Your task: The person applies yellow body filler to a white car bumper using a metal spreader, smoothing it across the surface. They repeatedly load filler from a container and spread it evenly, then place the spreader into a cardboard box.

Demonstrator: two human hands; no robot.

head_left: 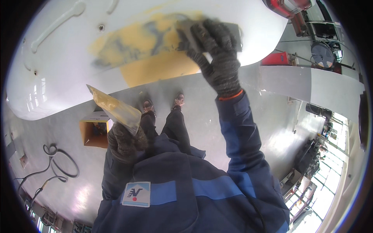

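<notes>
My right hand [215,48], in a dark knit glove, presses a flat grey rectangular plate [234,35] against a white car body panel [74,64]. The hand's edges are slightly blurred. Left of the plate, the panel carries a patch of yellow filler [116,40] with dark grey smears. A smooth yellow area [157,69] runs down to the panel's lower edge. My left hand [125,143], also gloved, is closed around the wide end of a pointed, yellow-smeared piece [116,108]. Its tip points up and left, apart from the panel; its exact kind is unclear.
An open cardboard box [94,130] with things inside stands on the floor at left. A dark hose [58,167] lies coiled beyond it. A red tail light [287,7] is at the panel's upper right, near a red box [275,59]. Equipment lines the windows at right.
</notes>
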